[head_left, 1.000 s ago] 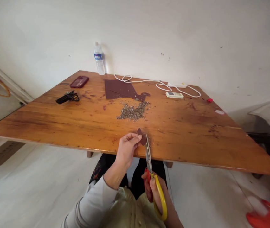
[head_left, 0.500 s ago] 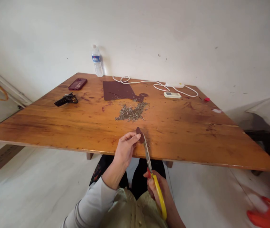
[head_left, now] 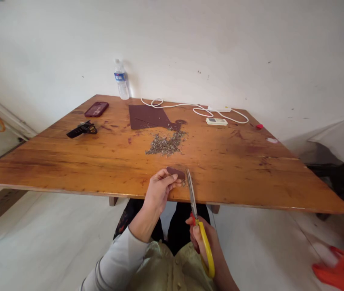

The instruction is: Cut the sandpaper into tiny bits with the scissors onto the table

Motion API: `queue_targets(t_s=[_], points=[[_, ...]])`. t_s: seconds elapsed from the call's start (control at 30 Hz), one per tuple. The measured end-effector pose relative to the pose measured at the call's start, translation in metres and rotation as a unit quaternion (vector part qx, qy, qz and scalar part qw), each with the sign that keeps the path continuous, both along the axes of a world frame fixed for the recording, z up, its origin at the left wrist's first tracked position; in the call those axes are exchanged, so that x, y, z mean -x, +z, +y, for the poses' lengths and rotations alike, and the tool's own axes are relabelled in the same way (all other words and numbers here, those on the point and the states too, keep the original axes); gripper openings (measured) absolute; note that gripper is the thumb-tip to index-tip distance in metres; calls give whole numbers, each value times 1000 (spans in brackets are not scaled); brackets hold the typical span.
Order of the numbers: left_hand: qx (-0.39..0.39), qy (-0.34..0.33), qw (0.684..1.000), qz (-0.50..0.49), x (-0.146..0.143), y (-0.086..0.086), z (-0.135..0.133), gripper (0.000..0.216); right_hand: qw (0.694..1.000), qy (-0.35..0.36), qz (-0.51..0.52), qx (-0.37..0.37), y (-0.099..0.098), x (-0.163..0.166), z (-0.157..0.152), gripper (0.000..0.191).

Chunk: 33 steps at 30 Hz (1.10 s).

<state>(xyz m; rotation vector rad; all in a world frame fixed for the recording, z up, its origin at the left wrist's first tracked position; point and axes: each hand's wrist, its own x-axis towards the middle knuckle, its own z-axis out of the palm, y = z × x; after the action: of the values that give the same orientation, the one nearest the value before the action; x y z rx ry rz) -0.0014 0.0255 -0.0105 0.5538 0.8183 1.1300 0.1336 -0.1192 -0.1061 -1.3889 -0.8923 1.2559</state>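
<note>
Between the thumb and fingers of my left hand (head_left: 157,190) is a small dark brown strip (head_left: 176,173) with rounded ends, held flat above the table's near edge; it looks like thin card or sheet material. My right hand (head_left: 204,238) grips scissors (head_left: 191,192) with yellow and red handles, the blades pointing up and away from me. The blade tips lie just right of the strip, apart from it, and the blades look nearly closed. Beyond my hands a heap of small greyish-brown clippings (head_left: 166,144) lies on the table. Behind it rests a larger dark brown sheet (head_left: 147,116).
The wooden table (head_left: 111,161) stands against a white wall. On it are a water bottle (head_left: 121,81), a dark red phone (head_left: 96,109), a black object (head_left: 82,129), a white cable (head_left: 181,105) and a small white box with a display (head_left: 216,121). An orange-red bag (head_left: 341,268) lies on the floor at right.
The brown strip has turned from upright to nearly sideways in my left hand. The scissors have moved slightly right, off the strip's edge. The view has shifted a little.
</note>
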Motion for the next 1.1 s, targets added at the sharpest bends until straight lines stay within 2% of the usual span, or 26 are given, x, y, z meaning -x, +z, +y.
queue_targets(t_s=[0.4, 0.73, 1.1], points=[[23, 15, 999, -20, 0, 3, -1, 33, 1000, -6, 27, 4, -4, 2, -2, 76], [18, 18, 999, -27, 1, 0, -2, 33, 999, -17, 40, -19, -25, 1, -9, 67], [10, 11, 1000, -23, 0, -1, -2, 29, 1000, -9, 15, -18, -26, -3, -11, 66]])
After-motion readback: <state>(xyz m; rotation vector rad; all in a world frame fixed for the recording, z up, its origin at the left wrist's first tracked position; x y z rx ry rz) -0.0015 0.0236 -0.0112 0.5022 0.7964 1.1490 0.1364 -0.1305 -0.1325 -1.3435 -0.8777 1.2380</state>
